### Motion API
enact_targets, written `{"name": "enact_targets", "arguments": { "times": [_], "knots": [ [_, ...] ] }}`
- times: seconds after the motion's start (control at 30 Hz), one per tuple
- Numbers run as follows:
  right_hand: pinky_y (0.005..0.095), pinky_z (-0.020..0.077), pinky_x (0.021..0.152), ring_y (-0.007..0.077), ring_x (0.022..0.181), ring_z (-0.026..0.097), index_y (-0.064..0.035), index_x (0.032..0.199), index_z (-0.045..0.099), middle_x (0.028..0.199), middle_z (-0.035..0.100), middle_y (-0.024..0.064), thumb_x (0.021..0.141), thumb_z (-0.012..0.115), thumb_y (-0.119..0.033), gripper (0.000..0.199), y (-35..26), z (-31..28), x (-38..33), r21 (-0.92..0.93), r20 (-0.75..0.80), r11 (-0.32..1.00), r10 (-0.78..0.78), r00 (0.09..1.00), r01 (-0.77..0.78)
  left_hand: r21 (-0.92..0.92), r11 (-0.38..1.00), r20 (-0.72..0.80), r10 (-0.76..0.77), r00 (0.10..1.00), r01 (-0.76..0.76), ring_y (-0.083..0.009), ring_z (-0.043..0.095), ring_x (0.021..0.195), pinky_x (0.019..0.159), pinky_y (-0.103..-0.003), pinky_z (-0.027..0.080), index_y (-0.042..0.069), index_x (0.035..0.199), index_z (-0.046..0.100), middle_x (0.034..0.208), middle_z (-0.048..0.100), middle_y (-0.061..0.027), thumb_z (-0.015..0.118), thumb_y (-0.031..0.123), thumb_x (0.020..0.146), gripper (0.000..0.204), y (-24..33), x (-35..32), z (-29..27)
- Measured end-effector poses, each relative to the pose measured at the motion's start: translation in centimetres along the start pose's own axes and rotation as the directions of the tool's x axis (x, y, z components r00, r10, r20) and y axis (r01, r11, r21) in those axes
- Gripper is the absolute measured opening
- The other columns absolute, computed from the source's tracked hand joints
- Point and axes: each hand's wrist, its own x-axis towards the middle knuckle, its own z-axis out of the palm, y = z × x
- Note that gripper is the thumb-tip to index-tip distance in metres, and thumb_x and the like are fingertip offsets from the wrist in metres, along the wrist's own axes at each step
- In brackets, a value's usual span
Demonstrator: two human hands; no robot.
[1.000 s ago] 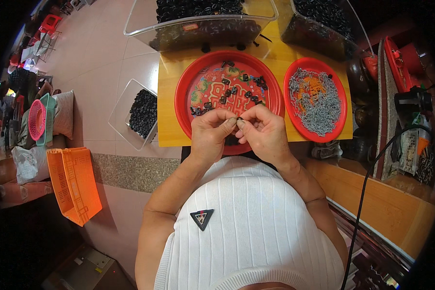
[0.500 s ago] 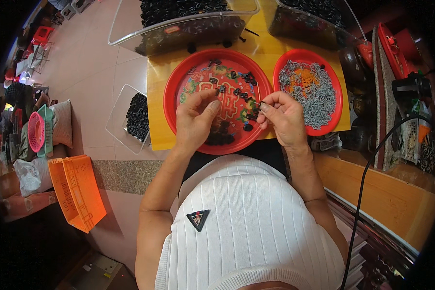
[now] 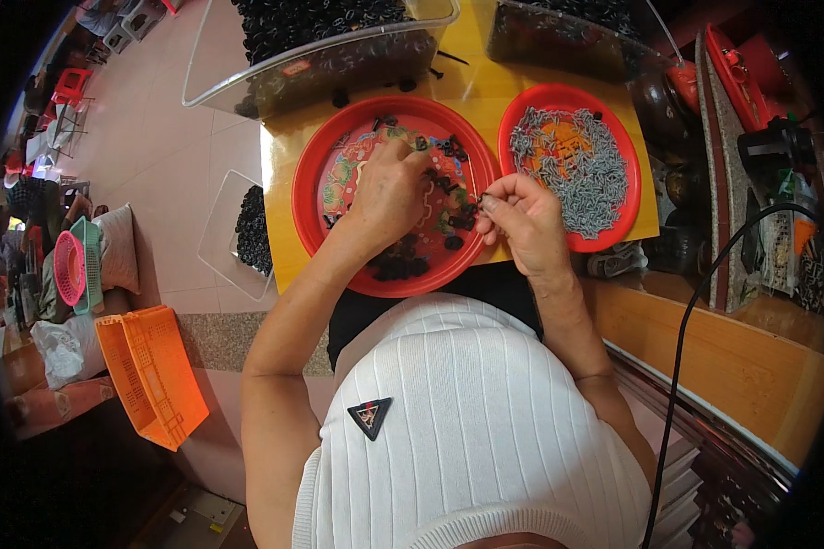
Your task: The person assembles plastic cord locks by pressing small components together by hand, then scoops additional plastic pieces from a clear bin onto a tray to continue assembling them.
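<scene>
No text can be read, including the clear bin's label (image 3: 295, 68).

On your left you have an orange crate (image 3: 143, 377), pink basket (image 3: 68, 265) and red stool (image 3: 70, 85); on your right, a black cable (image 3: 677, 384).

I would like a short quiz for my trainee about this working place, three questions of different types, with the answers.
1. True or false: the left hand is over the round red tray.

2. What colour are the small screw-like pieces heaped in the oval red tray?
A) green
B) grey
C) white

3. Fill in: the hand nearer to the oval red tray is the ____ hand.

Key: 1. true; 2. B; 3. right.
</scene>
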Motion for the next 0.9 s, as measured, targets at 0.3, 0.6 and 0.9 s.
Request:
{"name": "enact_targets", "arguments": {
  "times": [0.3,0.6,0.9],
  "knots": [
    [0.0179,0.0428,0.045,0.0095,0.054,0.054,0.0024,0.084,0.052,0.065,0.056,0.0069,0.080,0.052,-0.001,0.006,-0.5,-0.1,0.4,0.020,-0.026,0.999,-0.030,0.999,0.031,-0.293,0.949,0.197,0.177,0.964,-0.114,-0.0301,0.051,0.075,0.068,-0.037,0.043,0.000,0.070,0.060,0.075,0.053,-0.0141,0.061,0.002,0.060,0.010,3.0,-2.4,-0.6],
    [0.0180,0.0433,0.045,0.0094,0.054,0.054,0.0021,0.084,0.051,0.065,0.056,0.0068,0.080,0.053,-0.002,0.006,0.0,0.6,0.0,0.013,0.016,1.000,-0.009,1.000,0.009,-0.184,0.971,0.180,0.185,0.966,-0.151,-0.0300,0.051,0.073,0.067,-0.037,0.043,0.000,0.083,0.057,0.077,0.052,-0.0145,0.059,0.004,0.065,0.019,3.6,-4.0,1.0],
    [0.0179,0.0429,0.045,0.0096,0.054,0.054,0.0024,0.086,0.051,0.065,0.056,0.0071,0.080,0.052,-0.002,0.007,-0.4,2.2,-0.2,0.018,0.071,1.000,0.008,0.997,-0.009,-0.919,-0.015,0.371,-0.379,0.848,0.395,-0.0097,0.054,0.071,0.061,-0.021,0.046,0.002,0.095,0.055,0.081,0.056,-0.0029,0.057,-0.001,0.078,0.017,1.8,-6.2,-1.7]
  ]
}}
